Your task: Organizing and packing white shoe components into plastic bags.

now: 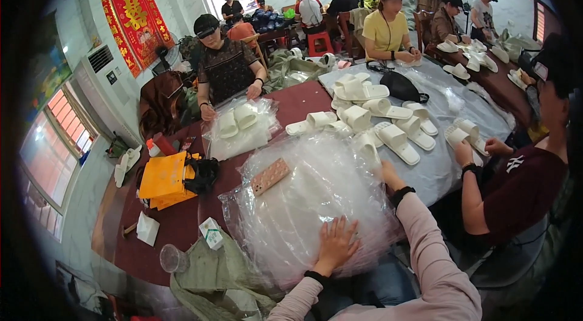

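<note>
I can see the left hand (336, 245) lying palm down, its fingers spread wide, on the near right part of a stack of clear plastic bags (294, 218), my landmark here. The right hand (392, 176) reaches to just past the stack's far right edge, at a white slipper (367, 150); its fingertips are partly hidden, so I cannot tell whether they grip it. That slipper is at the near left of a pile of white slippers (401, 143) beyond the stack to the right. A pink patterned phone (270, 176) rests on the stack's far left part. Left of the stack, orange bags (165, 178) lie on the dark red worktop (173, 218). Beyond the stack, a co-worker (225, 69) handles a pair of white slippers (237, 120) on clear plastic.
</note>
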A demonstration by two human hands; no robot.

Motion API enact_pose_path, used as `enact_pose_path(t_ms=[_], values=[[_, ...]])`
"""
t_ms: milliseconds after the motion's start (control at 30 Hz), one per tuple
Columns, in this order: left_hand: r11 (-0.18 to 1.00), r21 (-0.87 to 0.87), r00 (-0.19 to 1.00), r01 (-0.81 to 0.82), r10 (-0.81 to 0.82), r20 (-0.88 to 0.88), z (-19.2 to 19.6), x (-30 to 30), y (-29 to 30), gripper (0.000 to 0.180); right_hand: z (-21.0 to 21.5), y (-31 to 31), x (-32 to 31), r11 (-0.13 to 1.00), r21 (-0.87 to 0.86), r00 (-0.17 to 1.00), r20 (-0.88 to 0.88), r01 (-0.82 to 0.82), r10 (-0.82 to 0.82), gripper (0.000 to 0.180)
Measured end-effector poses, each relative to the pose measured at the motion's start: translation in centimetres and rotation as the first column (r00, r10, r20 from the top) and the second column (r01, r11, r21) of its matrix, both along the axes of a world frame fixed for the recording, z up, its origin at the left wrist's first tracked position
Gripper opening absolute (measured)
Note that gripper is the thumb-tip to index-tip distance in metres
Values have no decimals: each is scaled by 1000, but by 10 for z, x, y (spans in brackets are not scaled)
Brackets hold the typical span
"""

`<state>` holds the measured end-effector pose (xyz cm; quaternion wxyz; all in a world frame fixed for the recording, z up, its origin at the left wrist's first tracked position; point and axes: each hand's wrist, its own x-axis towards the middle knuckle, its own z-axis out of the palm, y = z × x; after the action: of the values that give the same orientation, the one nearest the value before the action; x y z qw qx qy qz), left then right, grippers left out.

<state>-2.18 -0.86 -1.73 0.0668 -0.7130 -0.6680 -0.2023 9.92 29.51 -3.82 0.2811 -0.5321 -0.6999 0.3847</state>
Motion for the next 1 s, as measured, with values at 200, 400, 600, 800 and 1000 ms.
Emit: enact_pose_path(t_ms=[200,400,600,800,1000], values=[[1000,-10,999,-18,18,-50,-8,0,1,61,43,-29,23,975,-118,956,-204,187,-208,35],[1000,18,999,-25,26,-35,-7,1,6,61,67,-35,73,983,-167,924,-357,79,-135,32],[1000,-14,1000,-18,18,-7,-4,2,3,59,48,-51,121,922,-385,956,-282,-31,-85,36],[1000,-14,1000,-12,12,-13,-4,3,5,60,45,-46,143,941,-317,992,-8,-120,124,32],[1000,-11,999,-24,24,-30,-2,0,6,61,53,-42,99,909,414,784,580,-48,-222,41]])
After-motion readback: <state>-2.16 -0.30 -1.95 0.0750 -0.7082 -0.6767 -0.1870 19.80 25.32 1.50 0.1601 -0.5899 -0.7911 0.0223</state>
